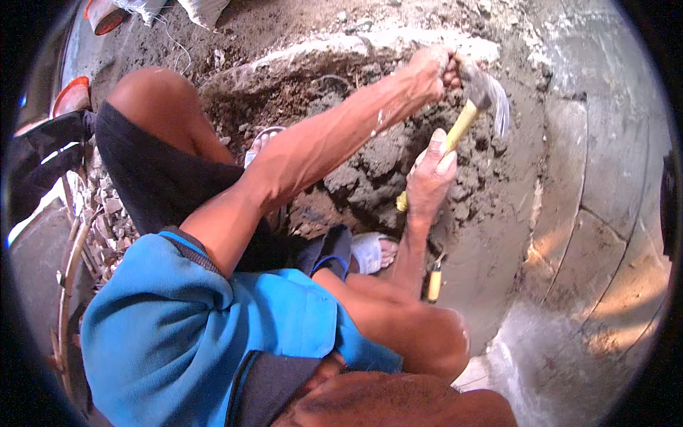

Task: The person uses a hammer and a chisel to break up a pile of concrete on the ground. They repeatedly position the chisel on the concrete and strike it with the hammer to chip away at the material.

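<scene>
My right hand (431, 179) is wrapped round the yellow handle of a hammer (462, 127), which points up and to the right. The dark metal head, blurred at its right side, is close beside my left hand (440, 70). That hand is closed with its fingers curled, and whatever they hold is hidden. Both hands are above a heap of lumpy grey wet mortar and soil (377, 155). Below my right wrist, a tool with a yellow handle (435, 285) lies on the grey ground, partly hidden by my leg.
A whitish broken ridge (398, 39) crosses the far side. Slabs with dark seams (605, 185) cover the right. At left are broken stones (110, 213), a thin pole (67, 285) and an orange bucket (71, 96). Another bucket (104, 17) and white sacks (204, 10) stand farther back.
</scene>
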Demonstrator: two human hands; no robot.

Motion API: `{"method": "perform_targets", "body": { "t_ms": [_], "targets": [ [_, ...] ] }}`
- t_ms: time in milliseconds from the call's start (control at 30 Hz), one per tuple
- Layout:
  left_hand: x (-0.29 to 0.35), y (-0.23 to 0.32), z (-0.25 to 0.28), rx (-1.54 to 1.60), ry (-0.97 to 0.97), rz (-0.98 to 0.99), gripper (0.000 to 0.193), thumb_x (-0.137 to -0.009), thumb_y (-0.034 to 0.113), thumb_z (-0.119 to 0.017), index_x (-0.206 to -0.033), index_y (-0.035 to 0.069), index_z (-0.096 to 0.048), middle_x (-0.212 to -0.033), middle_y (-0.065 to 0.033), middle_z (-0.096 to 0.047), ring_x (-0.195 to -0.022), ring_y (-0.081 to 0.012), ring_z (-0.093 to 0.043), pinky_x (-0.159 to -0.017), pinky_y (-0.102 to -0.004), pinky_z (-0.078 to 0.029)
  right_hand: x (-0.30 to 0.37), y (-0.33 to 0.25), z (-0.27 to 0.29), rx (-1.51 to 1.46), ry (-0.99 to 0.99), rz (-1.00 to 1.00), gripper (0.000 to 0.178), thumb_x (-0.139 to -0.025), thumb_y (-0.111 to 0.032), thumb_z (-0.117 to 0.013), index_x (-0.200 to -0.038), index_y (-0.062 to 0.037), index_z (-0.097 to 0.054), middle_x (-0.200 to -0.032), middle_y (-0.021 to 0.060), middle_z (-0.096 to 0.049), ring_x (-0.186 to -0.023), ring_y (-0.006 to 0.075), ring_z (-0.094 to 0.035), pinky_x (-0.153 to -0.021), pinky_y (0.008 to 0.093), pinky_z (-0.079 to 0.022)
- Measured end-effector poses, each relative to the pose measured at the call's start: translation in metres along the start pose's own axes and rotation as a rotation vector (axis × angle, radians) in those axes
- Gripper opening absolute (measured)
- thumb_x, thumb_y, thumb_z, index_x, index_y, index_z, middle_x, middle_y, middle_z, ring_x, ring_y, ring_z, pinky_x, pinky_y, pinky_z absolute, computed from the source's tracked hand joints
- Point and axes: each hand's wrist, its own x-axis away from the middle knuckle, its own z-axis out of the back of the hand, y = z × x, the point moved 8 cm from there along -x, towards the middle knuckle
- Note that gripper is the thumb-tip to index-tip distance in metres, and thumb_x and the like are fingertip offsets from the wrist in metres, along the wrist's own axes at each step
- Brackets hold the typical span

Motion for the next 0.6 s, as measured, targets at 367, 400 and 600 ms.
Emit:
{"method": "perform_targets", "body": {
  "t_ms": [367, 400, 600],
  "targets": [
    [0.003, -0.005, -0.001, -0.122, -0.016, 0.068, 0.024, -0.102, 0.025, -0.041, -0.093, 0.008, -0.056, -0.103, -0.0113, -0.072, -0.082, -0.0154, -0.071, -0.046, -0.0217, -0.049, -0.001, -0.002, 0.114, -0.252, 0.890, 0.276, 0.033, -0.100, -0.041, -0.045, -0.088, -0.0108, -0.050, -0.060, 0.0003, -0.043, -0.047, 0.0125, -0.041, -0.038, 0.0291, -0.034],
    [0.002, 0.001, 0.002, -0.130, -0.012, 0.065, 0.023, -0.102, 0.024, -0.041, -0.094, 0.008, -0.056, -0.102, -0.0113, -0.072, -0.080, -0.0153, -0.071, -0.046, -0.0214, -0.049, -0.003, 0.010, 0.077, -0.150, 0.776, 0.158, 0.030, -0.100, -0.035, -0.048, -0.089, -0.0078, -0.050, -0.064, 0.0032, -0.047, -0.051, 0.0162, -0.045, -0.042, 0.0327, -0.038],
    [0.010, -0.001, 0.009, -0.152, 0.032, 0.050, 0.029, -0.102, 0.025, -0.039, -0.095, 0.004, -0.058, -0.084, -0.0163, -0.073, -0.058, -0.0136, -0.068, -0.035, -0.0230, -0.041, -0.009, 0.015, 0.078, -1.254, 0.135, -0.362, 0.041, -0.100, -0.045, -0.044, -0.086, -0.0082, -0.052, -0.062, 0.0013, -0.046, -0.049, 0.0149, -0.038, -0.042, 0.0320, -0.036]
  ]
}}
